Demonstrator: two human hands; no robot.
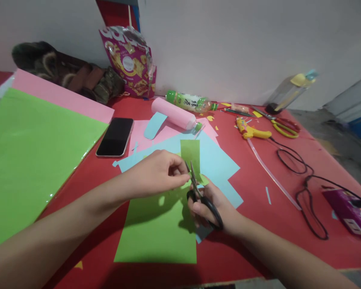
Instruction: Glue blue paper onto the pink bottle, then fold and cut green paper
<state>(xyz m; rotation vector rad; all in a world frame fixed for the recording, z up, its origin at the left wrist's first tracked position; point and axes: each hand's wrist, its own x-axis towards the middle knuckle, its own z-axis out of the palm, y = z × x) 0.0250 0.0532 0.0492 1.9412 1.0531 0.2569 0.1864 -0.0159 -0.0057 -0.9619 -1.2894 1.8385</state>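
My left hand pinches the lower edge of a small green paper piece and holds it upright above the table. My right hand grips black-handled scissors, whose blades are slightly apart and point up into that paper piece. Under both hands lies a larger green paper sheet on the red table. A light blue sheet sits partly beneath it.
A black phone lies to the left, beside big green and pink sheets. A pink-wrapped bottle, a green bottle, a snack bag, a yellow glue gun with black cord, other scissors and a purple box ring the area.
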